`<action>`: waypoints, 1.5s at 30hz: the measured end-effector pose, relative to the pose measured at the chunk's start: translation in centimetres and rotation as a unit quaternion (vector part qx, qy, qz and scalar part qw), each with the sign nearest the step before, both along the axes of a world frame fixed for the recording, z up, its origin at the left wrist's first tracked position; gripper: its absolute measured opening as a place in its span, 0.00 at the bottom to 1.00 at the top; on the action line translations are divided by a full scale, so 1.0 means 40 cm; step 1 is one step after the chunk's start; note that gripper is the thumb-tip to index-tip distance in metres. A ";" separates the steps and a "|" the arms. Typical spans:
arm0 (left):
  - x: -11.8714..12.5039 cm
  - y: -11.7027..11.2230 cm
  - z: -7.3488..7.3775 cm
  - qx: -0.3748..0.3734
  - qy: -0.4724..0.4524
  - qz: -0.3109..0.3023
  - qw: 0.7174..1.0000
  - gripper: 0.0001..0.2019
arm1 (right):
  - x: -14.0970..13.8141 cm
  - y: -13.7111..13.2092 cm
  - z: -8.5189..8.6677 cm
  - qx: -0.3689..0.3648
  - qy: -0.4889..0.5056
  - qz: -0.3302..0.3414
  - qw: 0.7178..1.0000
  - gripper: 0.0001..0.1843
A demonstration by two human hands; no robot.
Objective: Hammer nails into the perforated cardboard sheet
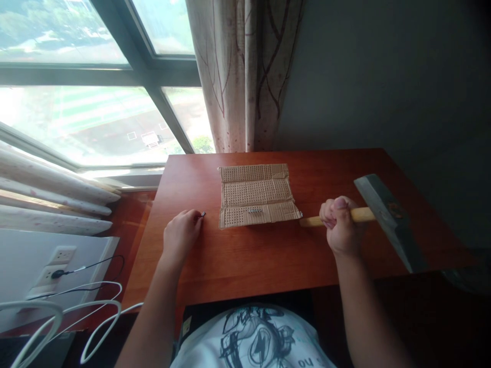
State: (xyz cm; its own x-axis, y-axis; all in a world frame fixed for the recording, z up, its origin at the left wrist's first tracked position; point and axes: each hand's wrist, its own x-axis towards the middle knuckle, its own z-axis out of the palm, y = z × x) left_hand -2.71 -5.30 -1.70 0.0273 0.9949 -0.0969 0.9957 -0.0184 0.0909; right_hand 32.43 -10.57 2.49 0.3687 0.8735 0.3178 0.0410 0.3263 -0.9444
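Note:
My right hand point(339, 225) is wrapped round the wooden handle of a hammer point(393, 220), raised over the right side of the table. Its big grey head points away to the right. Over the table's left part, my left hand point(182, 232) pinches a small dark metal piece point(203, 214), too small to make out fully. Between the hands lies a flattened piece of brown cardboard point(256, 191), creased into three bands and dotted with rows of holes. A short row of small metal pieces point(254, 210), like screws or nails, is on its near band.
The reddish-brown wooden table point(245, 260) stands by a wall and a window point(95, 122) with patterned curtains point(233, 76). At lower left are a wall socket point(63, 255) with a black plug and looping white cables point(103, 317). My body is at the table's near edge.

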 end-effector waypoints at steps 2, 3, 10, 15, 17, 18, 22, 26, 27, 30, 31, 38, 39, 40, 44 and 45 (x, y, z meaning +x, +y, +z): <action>0.002 0.003 0.003 -0.007 0.000 0.003 1.000 0.14 | 0.000 0.000 0.000 0.003 -0.002 0.000 1.000 0.27; 0.003 0.005 0.005 -0.011 -0.001 0.004 1.000 0.14 | 0.000 0.000 0.000 0.005 -0.003 0.000 1.000 0.27; 0.010 0.014 0.013 -0.030 -0.007 0.023 0.999 0.13 | -0.002 -0.001 0.002 0.021 0.015 0.000 1.000 0.26; 0.013 0.016 0.013 -0.032 -0.009 0.025 0.999 0.14 | -0.001 -0.003 0.003 0.008 0.019 0.007 1.000 0.26; 0.013 0.017 0.013 -0.034 -0.008 0.025 0.999 0.14 | 0.000 -0.003 0.002 0.010 0.020 0.008 1.000 0.26; 0.013 0.017 0.012 -0.036 -0.008 0.024 0.999 0.14 | 0.000 -0.003 0.002 0.012 0.022 0.009 1.000 0.26; 0.015 0.021 0.011 -0.045 -0.004 0.025 0.999 0.15 | 0.001 -0.003 0.000 0.018 0.022 0.011 1.000 0.26; 0.017 0.026 0.009 -0.056 0.000 0.030 0.998 0.15 | 0.001 -0.002 -0.001 0.023 0.030 0.011 0.999 0.26; 0.018 0.028 0.009 -0.059 0.001 0.031 0.998 0.15 | 0.001 -0.002 -0.001 0.024 0.033 0.011 0.999 0.26; 0.017 0.029 0.005 -0.060 -0.001 0.036 0.998 0.15 | 0.000 -0.002 -0.001 0.024 0.038 0.010 0.999 0.26; 0.017 0.028 0.004 -0.060 -0.004 0.037 0.998 0.15 | 0.000 -0.002 -0.002 0.024 0.039 0.010 0.999 0.26; -0.005 0.013 -0.003 -0.001 -0.085 0.051 0.995 0.13 | 0.002 -0.002 -0.001 0.026 0.044 0.013 0.999 0.25; -0.011 0.012 -0.003 0.018 -0.114 0.051 0.992 0.12 | 0.002 -0.001 -0.001 0.026 0.045 0.014 0.999 0.25; -0.017 0.010 -0.002 0.037 -0.145 0.052 0.987 0.11 | 0.002 -0.001 -0.001 0.026 0.045 0.014 0.999 0.25; -0.035 0.009 0.003 0.080 -0.271 0.063 0.957 0.10 | 0.002 0.000 -0.002 0.025 0.038 0.008 0.999 0.25; -0.036 0.008 0.006 0.085 -0.306 0.065 0.946 0.10 | 0.003 0.000 -0.003 0.025 0.036 0.007 0.999 0.25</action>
